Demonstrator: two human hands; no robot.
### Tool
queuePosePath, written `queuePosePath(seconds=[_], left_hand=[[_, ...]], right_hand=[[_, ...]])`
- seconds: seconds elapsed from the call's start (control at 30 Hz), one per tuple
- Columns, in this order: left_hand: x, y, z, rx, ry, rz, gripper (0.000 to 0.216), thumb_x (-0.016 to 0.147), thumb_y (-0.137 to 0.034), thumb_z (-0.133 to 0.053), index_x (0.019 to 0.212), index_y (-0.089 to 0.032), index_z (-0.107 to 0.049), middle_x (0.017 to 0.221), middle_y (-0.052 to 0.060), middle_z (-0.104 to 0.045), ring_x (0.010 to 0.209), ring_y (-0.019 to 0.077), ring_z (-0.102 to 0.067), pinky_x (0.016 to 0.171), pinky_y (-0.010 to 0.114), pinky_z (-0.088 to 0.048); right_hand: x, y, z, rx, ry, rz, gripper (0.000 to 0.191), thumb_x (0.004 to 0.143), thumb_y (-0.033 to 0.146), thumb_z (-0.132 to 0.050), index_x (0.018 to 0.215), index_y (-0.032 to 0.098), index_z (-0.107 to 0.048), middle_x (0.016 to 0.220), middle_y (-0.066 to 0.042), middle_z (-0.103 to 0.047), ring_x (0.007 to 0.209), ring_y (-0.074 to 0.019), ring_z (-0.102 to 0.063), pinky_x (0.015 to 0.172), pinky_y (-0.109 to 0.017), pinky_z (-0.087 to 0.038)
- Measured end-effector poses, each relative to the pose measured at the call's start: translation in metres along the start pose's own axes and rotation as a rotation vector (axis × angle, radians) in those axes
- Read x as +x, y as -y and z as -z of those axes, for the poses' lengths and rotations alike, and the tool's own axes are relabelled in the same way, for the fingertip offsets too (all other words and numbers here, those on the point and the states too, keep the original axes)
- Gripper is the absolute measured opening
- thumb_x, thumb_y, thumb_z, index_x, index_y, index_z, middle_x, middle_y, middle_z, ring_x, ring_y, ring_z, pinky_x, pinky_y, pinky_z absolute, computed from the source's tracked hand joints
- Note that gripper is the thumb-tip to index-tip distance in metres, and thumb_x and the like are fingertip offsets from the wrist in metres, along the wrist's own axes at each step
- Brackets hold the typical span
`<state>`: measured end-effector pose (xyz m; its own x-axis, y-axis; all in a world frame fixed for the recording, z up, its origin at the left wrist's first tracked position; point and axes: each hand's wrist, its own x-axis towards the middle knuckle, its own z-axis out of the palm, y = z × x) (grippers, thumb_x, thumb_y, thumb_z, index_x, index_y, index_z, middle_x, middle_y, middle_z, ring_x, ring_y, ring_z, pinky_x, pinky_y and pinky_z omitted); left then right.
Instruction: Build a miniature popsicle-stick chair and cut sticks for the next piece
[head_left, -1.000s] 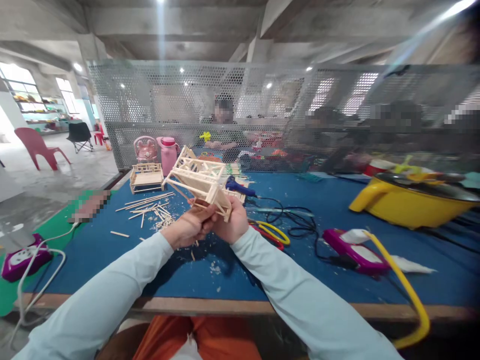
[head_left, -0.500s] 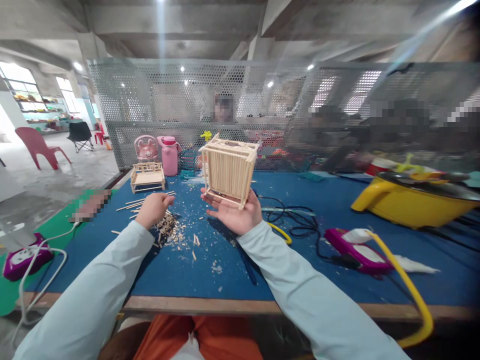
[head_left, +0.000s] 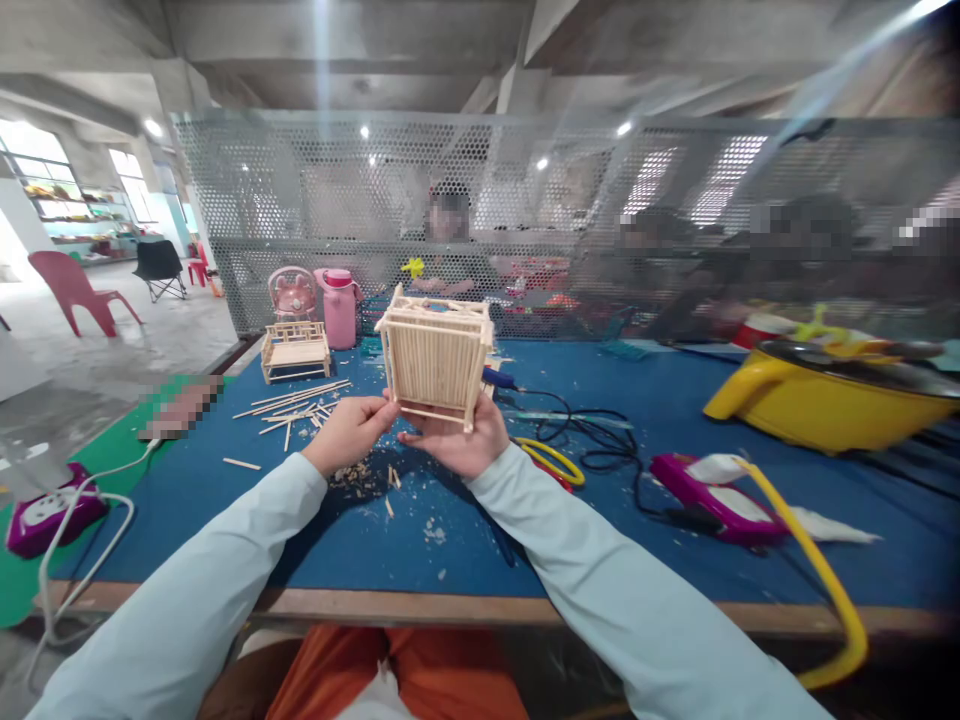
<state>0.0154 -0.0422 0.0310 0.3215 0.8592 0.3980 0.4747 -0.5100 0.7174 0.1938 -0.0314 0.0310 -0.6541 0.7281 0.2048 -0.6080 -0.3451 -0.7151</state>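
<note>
A box-shaped model made of thin wooden sticks is raised above the blue table, its slatted side facing me. From below and the right, my right hand holds it, fingers curled beneath the base. My left hand is closed in a pinch at the model's lower left corner. Loose wooden sticks lie on the table to the left. Under my left hand are broken stick bits, partly hidden by it.
A small stick-built bench and a pink vacuum jug stand at the back left. Right of my hands lie black cables, a purple power strip and a yellow pot. Behind a perforated metal screen sits another person.
My left hand has moved right and up from the stick pile to the model's lower corner. My right hand has brought the model slightly left and lower.
</note>
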Motion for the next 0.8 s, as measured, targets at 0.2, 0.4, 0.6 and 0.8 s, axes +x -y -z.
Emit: queuePosePath(seconds=[0.2, 0.4, 0.6, 0.8], left_hand=[[-0.003, -0.005, -0.004, 0.284, -0.237, -0.136, 0.044, 0.085, -0.039, -0.038, 0.047, -0.017, -0.035, 0.045, -0.005, -0.030, 0.044, 0.0068, -0.027, 0.047, 0.023, -0.019], [-0.006, -0.015, -0.015, 0.110, -0.470, -0.122, 0.045, 0.085, -0.043, -0.038, 0.049, -0.016, -0.039, 0.046, -0.003, -0.036, 0.046, 0.0074, -0.033, 0.048, 0.023, -0.024], [-0.001, -0.012, -0.014, -0.507, -0.412, 0.121, 0.047, 0.078, -0.058, -0.042, 0.055, -0.017, -0.043, 0.044, -0.005, -0.037, 0.040, 0.0056, -0.031, 0.040, 0.020, -0.025], [0.002, -0.009, -0.023, -0.715, -0.232, 0.281, 0.039, 0.068, -0.050, -0.060, 0.078, -0.013, -0.058, 0.055, -0.004, -0.053, 0.034, 0.0024, -0.029, 0.035, 0.019, -0.020]], right_hand=[[0.003, 0.001, -0.005, 0.015, -0.032, 0.017, 0.046, 0.075, 0.041, -0.038, 0.109, 0.014, -0.054, 0.110, -0.016, -0.061, 0.100, -0.0271, -0.055, 0.080, -0.049, -0.042], [0.004, 0.000, -0.013, 0.042, -0.075, 0.068, 0.046, 0.075, 0.041, -0.037, 0.111, 0.016, -0.052, 0.110, -0.015, -0.062, 0.099, -0.0289, -0.054, 0.083, -0.054, -0.038], [0.000, 0.009, -0.013, 0.054, -0.078, 0.084, 0.048, 0.072, 0.040, -0.039, 0.112, 0.016, -0.052, 0.111, -0.015, -0.061, 0.098, -0.0286, -0.055, 0.082, -0.053, -0.037], [0.003, 0.010, -0.010, 0.040, -0.124, 0.172, 0.047, 0.075, 0.040, -0.037, 0.112, 0.015, -0.052, 0.108, -0.015, -0.063, 0.094, -0.0278, -0.056, 0.074, -0.049, -0.043]])
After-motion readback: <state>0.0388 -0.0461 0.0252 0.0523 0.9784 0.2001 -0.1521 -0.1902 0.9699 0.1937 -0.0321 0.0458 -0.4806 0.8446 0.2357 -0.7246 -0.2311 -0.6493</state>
